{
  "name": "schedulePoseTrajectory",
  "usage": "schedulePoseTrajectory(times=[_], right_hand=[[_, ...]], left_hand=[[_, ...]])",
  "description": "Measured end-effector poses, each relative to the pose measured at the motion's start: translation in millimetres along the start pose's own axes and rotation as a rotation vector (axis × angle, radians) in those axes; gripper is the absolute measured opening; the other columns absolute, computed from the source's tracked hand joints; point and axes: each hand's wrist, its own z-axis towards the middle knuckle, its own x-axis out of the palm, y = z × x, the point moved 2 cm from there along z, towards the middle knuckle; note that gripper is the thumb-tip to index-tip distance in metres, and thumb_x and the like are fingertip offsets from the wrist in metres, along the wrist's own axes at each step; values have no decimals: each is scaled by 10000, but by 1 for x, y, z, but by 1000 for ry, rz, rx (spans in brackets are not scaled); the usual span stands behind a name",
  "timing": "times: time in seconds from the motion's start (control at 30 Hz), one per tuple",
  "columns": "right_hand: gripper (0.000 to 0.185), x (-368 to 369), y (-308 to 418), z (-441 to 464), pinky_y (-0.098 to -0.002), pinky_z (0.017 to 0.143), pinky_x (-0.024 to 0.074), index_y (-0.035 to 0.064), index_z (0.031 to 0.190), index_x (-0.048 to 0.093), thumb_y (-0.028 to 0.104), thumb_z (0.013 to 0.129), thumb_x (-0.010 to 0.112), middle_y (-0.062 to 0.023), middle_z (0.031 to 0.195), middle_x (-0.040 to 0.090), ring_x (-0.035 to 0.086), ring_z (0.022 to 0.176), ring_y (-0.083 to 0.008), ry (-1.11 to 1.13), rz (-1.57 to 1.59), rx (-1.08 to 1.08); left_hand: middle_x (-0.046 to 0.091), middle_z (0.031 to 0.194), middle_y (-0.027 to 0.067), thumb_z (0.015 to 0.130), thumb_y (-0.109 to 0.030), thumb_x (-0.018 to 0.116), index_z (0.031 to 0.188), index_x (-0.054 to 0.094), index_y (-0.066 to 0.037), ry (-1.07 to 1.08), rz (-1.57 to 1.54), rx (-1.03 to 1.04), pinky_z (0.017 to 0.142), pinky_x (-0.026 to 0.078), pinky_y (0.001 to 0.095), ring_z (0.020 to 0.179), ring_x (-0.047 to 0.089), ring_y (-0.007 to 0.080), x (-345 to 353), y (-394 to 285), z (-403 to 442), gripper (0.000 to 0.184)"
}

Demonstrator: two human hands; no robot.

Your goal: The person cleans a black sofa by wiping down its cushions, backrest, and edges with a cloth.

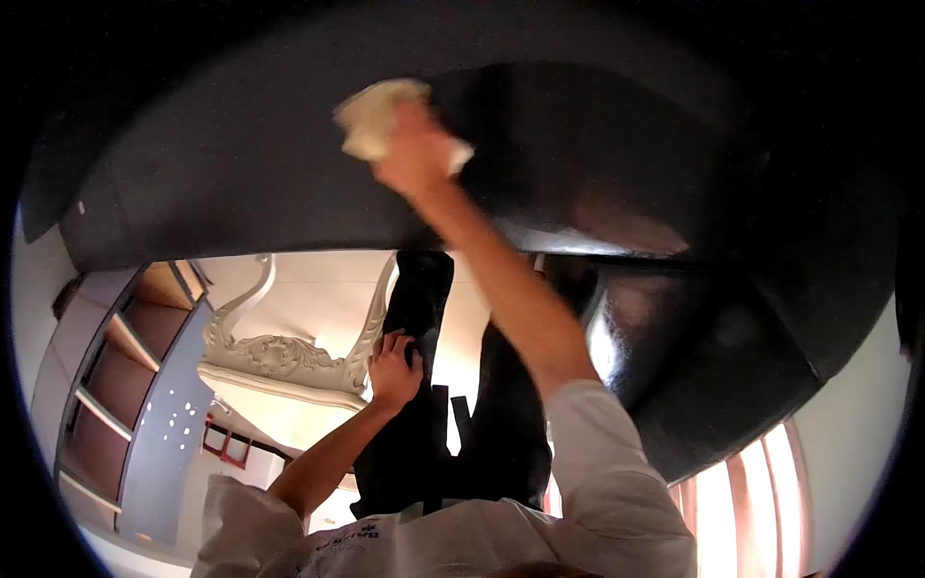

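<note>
My right hand (420,156) is closed on a cream cloth (368,118), held against or just over a large black, leather-like surface (251,178). Motion blurs this hand and the cloth a little. Bunched material shows on both sides of the fingers. Lower down, my left hand (395,371) rests on the black trouser leg (416,299), fingers apart and bent over it, with nothing in them.
A cream carved piece of furniture (279,356) with curved legs stands to the left. Beyond it is a shelf unit (116,385) with open compartments. Glossy black panels (713,356) extend along the right, above a bright curtain (756,501).
</note>
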Motion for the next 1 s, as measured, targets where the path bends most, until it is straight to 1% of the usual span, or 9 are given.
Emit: schedulePoseTrajectory(times=[0.07, 0.13, 0.23, 0.47, 0.57, 0.67, 0.8, 0.97, 1.0], right_hand=[[815, 29, 60, 1, -426, 982, 482, 10, 1438, 379, 262, 764, 760, -193, 1369, 470, 523, 1221, -333, 180, -104, -198], [837, 45, 70, 2, -399, 886, 524, 23, 1452, 378, 274, 753, 763, -171, 1364, 480, 542, 1185, -324, 67, -133, -268], [912, -4, 30, -1, -427, 881, 524, 59, 1466, 381, 304, 702, 815, -177, 1385, 493, 554, 1173, -331, 268, -182, -339], [805, -187, -248, -93, -442, 920, 532, 73, 1379, 431, 284, 699, 807, -138, 1282, 525, 584, 1155, -330, -83, -522, 49], [808, -245, -346, -164, -454, 1038, 448, 74, 1432, 377, 261, 757, 781, -147, 1368, 472, 500, 1259, -369, -180, -462, 484], [889, -243, -400, -219, -487, 972, 495, -21, 1451, 301, 514, 851, 681, -257, 1349, 449, 498, 1239, -433, -261, -523, 575], [900, -184, -382, -250, -504, 931, 521, -17, 1416, 301, 528, 827, 709, -254, 1330, 470, 554, 1185, -434, -326, -552, 601], [798, -62, -162, -206, -490, 948, 524, 53, 1333, 362, 255, 723, 835, -212, 1196, 567, 618, 1119, -390, -374, 85, 726], [797, -32, -125, -190, -466, 940, 525, 44, 1338, 374, 201, 698, 823, -184, 1180, 543, 620, 1088, -379, -434, -9, 488]], left_hand=[[592, 1267, 131, 836, -180, 633, 1105, 633, -95, -38, 20, -6, 974, 449, 528, 1196, 524, 380, 8, -1, -3, 282], [603, 1245, 138, 840, -182, 632, 1101, 634, -87, -46, 29, -37, 973, 452, 524, 1183, 535, 387, 12, -28, 0, 278], [620, 1194, 150, 850, -195, 634, 1107, 625, -67, -65, 27, -30, 961, 460, 508, 1141, 554, 398, 25, -37, -6, 288], [588, 1271, 152, 849, -229, 662, 1136, 614, -69, -98, -118, -103, 994, 461, 486, 1170, 534, 395, 57, -23, -32, 333], [581, 1280, 152, 806, -224, 716, 1126, 618, -78, -74, -89, -146, 998, 461, 475, 1177, 529, 390, 60, -24, -31, 366], [582, 1276, 147, 788, -210, 730, 1115, 619, -81, -125, -195, -179, 995, 462, 471, 1168, 533, 386, 64, -6, -36, 369], [604, 1229, 137, 771, -185, 738, 1092, 627, -76, -159, -224, -210, 982, 468, 466, 1145, 540, 383, 72, -5, -34, 357], [632, 1138, 123, 778, -215, 716, 1043, 651, -93, -90, -220, -195, 937, 472, 499, 1134, 533, 381, 59, -7, -29, 299], [634, 1157, 72, 772, -238, 701, 1042, 668, -113, -60, -250, -246, 986, 435, 495, 1175, 524, 352, 58, -1, -28, 299]])
